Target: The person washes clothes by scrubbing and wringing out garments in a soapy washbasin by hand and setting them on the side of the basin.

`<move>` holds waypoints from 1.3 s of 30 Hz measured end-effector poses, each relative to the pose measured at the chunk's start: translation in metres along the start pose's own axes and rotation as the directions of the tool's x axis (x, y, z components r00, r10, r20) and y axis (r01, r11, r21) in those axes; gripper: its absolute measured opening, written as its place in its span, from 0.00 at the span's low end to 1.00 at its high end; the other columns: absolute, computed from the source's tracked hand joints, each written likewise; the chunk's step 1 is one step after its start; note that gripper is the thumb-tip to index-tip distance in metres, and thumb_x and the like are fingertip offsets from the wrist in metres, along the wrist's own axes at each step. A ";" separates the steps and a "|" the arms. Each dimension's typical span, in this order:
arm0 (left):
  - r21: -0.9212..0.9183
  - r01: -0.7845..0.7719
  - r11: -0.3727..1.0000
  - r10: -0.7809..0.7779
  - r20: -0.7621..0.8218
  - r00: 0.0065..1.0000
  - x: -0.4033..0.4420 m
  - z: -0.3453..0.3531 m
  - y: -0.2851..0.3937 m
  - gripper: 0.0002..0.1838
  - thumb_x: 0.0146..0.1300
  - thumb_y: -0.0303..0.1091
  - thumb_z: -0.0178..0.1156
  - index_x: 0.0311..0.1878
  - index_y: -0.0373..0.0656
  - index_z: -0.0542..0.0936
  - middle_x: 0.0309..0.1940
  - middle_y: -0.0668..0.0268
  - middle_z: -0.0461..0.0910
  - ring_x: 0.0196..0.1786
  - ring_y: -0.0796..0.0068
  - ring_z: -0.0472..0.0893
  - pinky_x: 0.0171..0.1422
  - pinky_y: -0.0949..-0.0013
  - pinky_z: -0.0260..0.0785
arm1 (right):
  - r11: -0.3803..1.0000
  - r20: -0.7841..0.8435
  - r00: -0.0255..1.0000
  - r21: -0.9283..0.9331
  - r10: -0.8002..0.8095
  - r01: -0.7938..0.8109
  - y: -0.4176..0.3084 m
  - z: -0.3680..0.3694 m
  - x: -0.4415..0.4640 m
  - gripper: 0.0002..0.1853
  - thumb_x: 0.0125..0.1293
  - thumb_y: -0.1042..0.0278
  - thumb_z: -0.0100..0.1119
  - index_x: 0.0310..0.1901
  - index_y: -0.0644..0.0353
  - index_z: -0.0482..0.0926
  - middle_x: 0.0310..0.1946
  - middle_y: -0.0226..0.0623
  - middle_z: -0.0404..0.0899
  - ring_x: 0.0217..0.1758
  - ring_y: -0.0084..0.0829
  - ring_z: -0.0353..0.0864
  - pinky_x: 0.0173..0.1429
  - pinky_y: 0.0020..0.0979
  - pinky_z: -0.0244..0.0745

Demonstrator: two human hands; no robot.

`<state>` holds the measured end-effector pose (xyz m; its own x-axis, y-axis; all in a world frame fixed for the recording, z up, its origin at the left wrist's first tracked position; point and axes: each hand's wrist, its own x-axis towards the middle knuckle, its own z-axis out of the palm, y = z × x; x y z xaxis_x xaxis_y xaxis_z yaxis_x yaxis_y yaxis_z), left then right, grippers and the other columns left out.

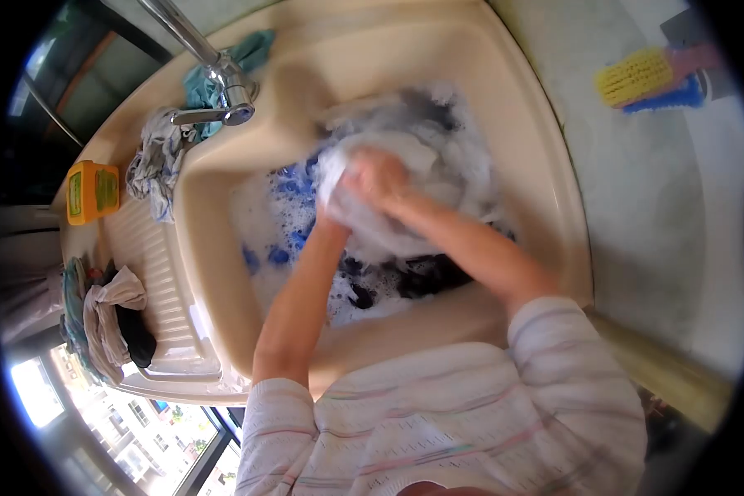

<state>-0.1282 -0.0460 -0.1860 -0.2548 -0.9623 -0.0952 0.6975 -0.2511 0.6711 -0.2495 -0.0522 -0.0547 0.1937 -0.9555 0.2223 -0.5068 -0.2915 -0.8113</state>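
Observation:
A wet white cloth, blurred by motion, is bunched up between my two hands over the soapy basin. My right hand is closed on its upper part, fingers curled in. On the cloth's left side is my left hand; its fingers are mostly covered by the fabric, though it appears to grip it. Part of the white cloth trails right into the suds. Around it, blue fabric and dark fabric lie half sunk in foamy water inside the beige sink.
A chrome tap reaches in from the upper left. Crumpled cloths and an orange container rest along the left side. More clothes hang over the ribbed drainboard. A yellow-bristled brush lies at the upper right.

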 end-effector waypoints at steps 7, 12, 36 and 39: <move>0.355 0.255 0.899 -0.038 -0.518 0.855 -0.025 0.072 0.156 0.13 0.53 0.31 0.61 0.42 0.38 0.79 0.30 0.68 0.79 0.29 0.79 0.77 0.33 0.75 0.69 | 0.817 0.165 0.884 0.340 0.437 -0.466 0.081 -0.129 0.016 0.15 0.51 0.70 0.58 0.43 0.59 0.78 0.34 0.31 0.80 0.35 0.25 0.76 0.39 0.27 0.70; 0.663 0.371 0.650 -0.025 -0.469 0.883 -0.044 0.040 0.147 0.13 0.52 0.35 0.62 0.39 0.39 0.80 0.25 0.73 0.76 0.24 0.85 0.71 0.27 0.79 0.62 | 0.939 0.067 0.955 -0.213 0.290 -0.271 0.059 -0.168 -0.016 0.16 0.46 0.75 0.60 0.42 0.60 0.77 0.36 0.36 0.79 0.37 0.28 0.78 0.42 0.28 0.72; 0.213 -0.046 0.976 0.038 0.039 0.999 -0.063 0.236 0.256 0.13 0.48 0.20 0.59 0.40 0.33 0.75 0.33 0.62 0.79 0.36 0.71 0.78 0.46 0.70 0.70 | 0.833 -0.344 0.930 -0.471 0.128 -0.289 0.080 -0.088 -0.014 0.18 0.48 0.69 0.61 0.45 0.55 0.76 0.40 0.40 0.77 0.46 0.36 0.76 0.48 0.32 0.70; 0.294 -0.038 0.955 0.037 0.011 0.999 -0.067 0.214 0.268 0.13 0.47 0.19 0.58 0.39 0.35 0.76 0.32 0.63 0.79 0.36 0.71 0.78 0.48 0.71 0.69 | 0.705 -0.079 0.758 -0.314 0.648 -0.636 0.082 -0.105 -0.021 0.17 0.52 0.66 0.60 0.45 0.57 0.75 0.40 0.43 0.78 0.45 0.40 0.77 0.49 0.33 0.70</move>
<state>-0.0674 -0.0267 0.1576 -0.2361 -0.9697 -0.0625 0.4790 -0.1721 0.8608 -0.3837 -0.0613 -0.0692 -0.2482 -0.9163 -0.3144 -0.7443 0.3881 -0.5435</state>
